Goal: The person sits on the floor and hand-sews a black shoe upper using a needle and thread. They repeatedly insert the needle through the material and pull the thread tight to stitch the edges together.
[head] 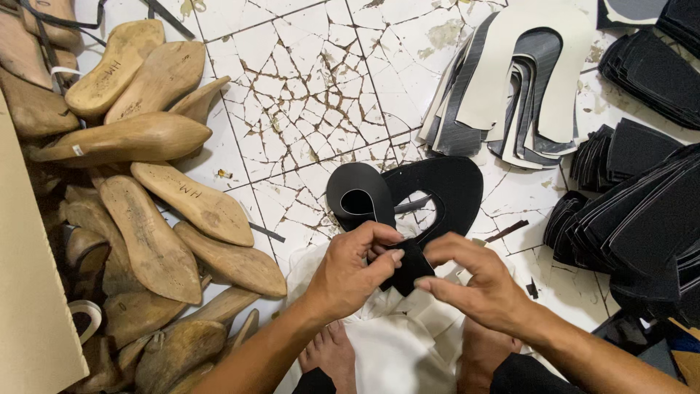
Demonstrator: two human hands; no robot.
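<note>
Black shoe upper (437, 191) pinched at near end by left hand (350, 273) and right hand (477, 284), beside wooden lasts (153, 219). Looks thin, floppy, light; best gripped at edges.

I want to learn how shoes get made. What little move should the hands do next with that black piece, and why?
Probably press the heel ends together. Both hands, left hand and right hand, pinch the back of the black shoe upper, which curls open and loose over the cracked tile floor. Whether glue is there cannot be seen.
</note>
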